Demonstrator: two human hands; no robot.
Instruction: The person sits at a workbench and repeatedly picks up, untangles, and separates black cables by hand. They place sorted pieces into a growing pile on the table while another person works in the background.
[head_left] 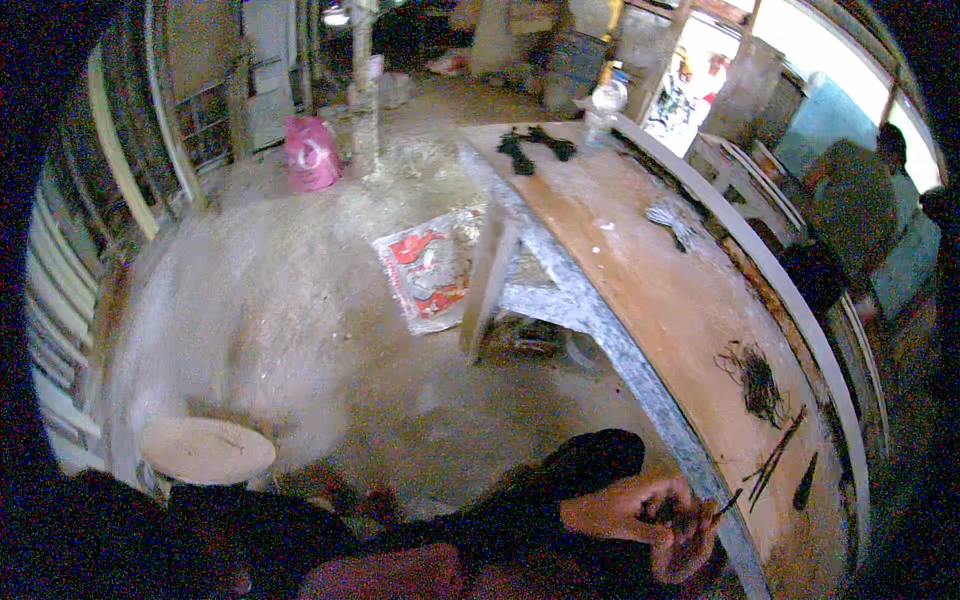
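My left hand point(606, 512) and my right hand point(688, 552) are close together at the near left edge of the wooden table point(650, 300). The fingers of both are curled in. A thin dark strip point(729, 502) sticks out from my right fingers toward the tabletop. Between my hands is a dark patch, too blurred to tell whether it is part of the strip. Nearest to them on the table lie several thin dark sticks point(777, 462) and a dark pointed piece point(805, 484). Farther along sits a loose tangle of dark strands point(758, 384).
Beyond on the table are a striped cloth piece point(668, 222), black clumps point(518, 152) and a clear jar point(607, 98). A person point(855, 195) is past its right side. On the floor are a round stool point(207, 449), a printed sack point(430, 270) and a pink bag point(312, 155) by a post point(364, 100).
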